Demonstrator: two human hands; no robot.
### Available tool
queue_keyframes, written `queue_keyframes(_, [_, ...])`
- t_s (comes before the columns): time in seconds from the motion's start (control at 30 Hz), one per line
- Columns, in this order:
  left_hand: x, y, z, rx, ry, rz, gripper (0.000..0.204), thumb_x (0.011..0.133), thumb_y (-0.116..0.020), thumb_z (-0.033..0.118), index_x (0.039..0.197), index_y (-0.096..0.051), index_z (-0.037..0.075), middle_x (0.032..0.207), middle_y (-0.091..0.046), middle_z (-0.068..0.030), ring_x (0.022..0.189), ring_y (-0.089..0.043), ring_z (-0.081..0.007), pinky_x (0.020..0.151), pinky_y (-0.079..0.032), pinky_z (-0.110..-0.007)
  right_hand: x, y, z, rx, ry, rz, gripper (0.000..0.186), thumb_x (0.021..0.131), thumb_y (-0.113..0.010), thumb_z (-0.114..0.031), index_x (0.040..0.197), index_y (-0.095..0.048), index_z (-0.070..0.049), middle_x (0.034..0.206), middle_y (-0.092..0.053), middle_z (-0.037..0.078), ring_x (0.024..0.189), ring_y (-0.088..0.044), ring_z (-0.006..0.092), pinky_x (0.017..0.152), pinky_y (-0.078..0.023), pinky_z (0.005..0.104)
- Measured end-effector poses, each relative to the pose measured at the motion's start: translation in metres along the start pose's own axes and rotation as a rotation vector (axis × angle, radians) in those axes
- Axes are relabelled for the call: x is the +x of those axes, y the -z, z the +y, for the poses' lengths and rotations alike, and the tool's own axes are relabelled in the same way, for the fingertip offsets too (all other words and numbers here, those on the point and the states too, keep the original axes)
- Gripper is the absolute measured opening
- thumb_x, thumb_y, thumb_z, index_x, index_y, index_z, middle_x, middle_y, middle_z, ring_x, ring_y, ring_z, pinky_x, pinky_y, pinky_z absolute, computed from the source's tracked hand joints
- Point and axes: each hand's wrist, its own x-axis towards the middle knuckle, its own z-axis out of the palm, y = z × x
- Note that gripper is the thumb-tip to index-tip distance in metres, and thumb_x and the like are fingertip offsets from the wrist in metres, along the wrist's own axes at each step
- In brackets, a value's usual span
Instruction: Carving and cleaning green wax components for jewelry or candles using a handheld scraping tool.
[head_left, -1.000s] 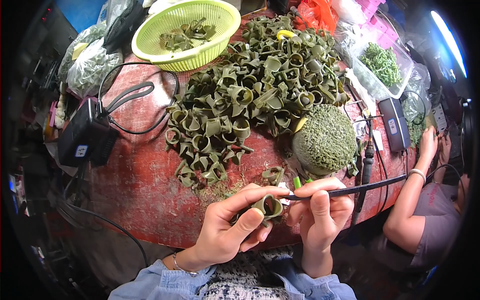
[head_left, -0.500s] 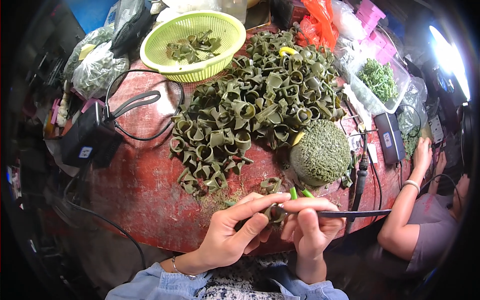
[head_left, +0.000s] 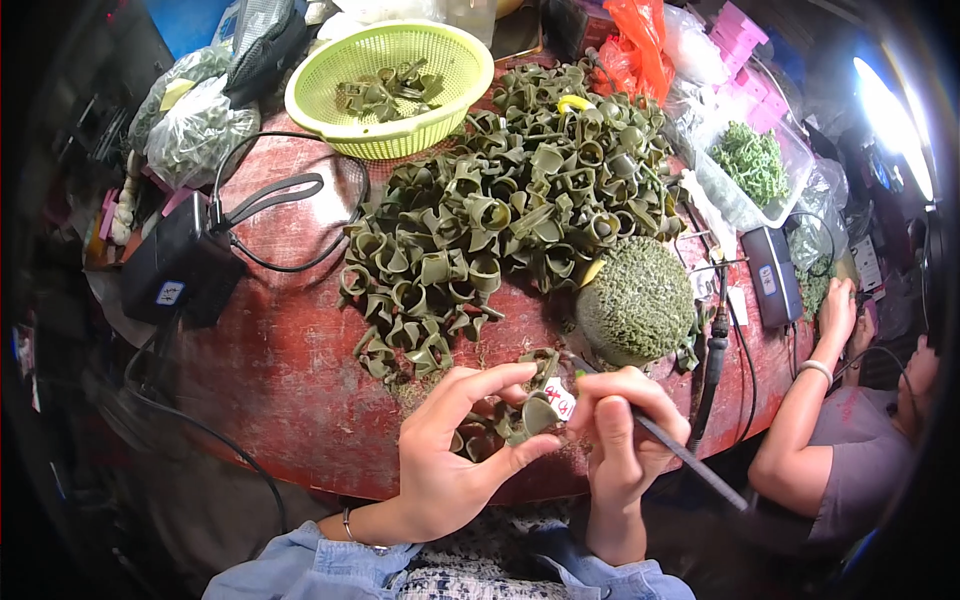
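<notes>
My left hand point(head_left: 455, 435) pinches a small olive-green moulded part point(head_left: 528, 418) with a curved, cup-like end between thumb and fingers. In my right hand point(head_left: 625, 430) is a slim grey file point(head_left: 690, 460), its long end slanting down to the right. A white tag with red marks point(head_left: 558, 398) shows between the two hands, beside the right fingertips; I cannot tell what it is fixed to. Just beyond my hands lies a big pile of similar olive-green parts point(head_left: 490, 215). A round block with a rough green top point(head_left: 640, 300) stands right of the pile.
A yellow-green basket point(head_left: 440, 130) holding several parts stands at the back. Black boxes with cables sit at left point(head_left: 180, 260) and right point(head_left: 772, 275). A clear tub point(head_left: 775, 212) holds green pieces. At right, a co-worker's arm point(head_left: 805, 400) reaches in. The red table's point(head_left: 270, 400) edge curves nearby.
The file has swung from nearly level to slanting down right. My left fingers have spread wider around the part, and the white tag has come into sight.
</notes>
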Motion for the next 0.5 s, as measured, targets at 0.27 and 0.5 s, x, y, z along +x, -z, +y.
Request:
queue_keyframes(0.27, [0.001,0.000,0.005,0.036,-0.122,0.108,0.059,0.062,-0.076,0.007,0.115,-0.051,0.004,0.100,-0.052,-0.0064,0.071,-0.055,-0.0094,0.065,-0.047,-0.023,0.000,-0.001,0.001,0.101,-0.087,-0.141,0.007,0.075,-0.061,-0.001,0.080,-0.059,0.003,0.068,-0.057,0.011,0.054,-0.053,0.0113,0.046,-0.039,0.0198])
queue_keyframes(0.5, [0.001,0.006,-0.005,-0.754,0.404,-0.243,0.058,0.068,-0.073,0.020,0.114,-0.047,-0.005,0.102,-0.053,-0.0134,0.058,-0.054,-0.0095,0.039,-0.035,-0.014,-0.003,0.002,0.004,0.244,-0.203,-0.119,0.006,0.076,-0.060,0.000,0.081,-0.060,0.003,0.068,-0.058,0.011,0.054,-0.053,0.0119,0.046,-0.040,0.0212])
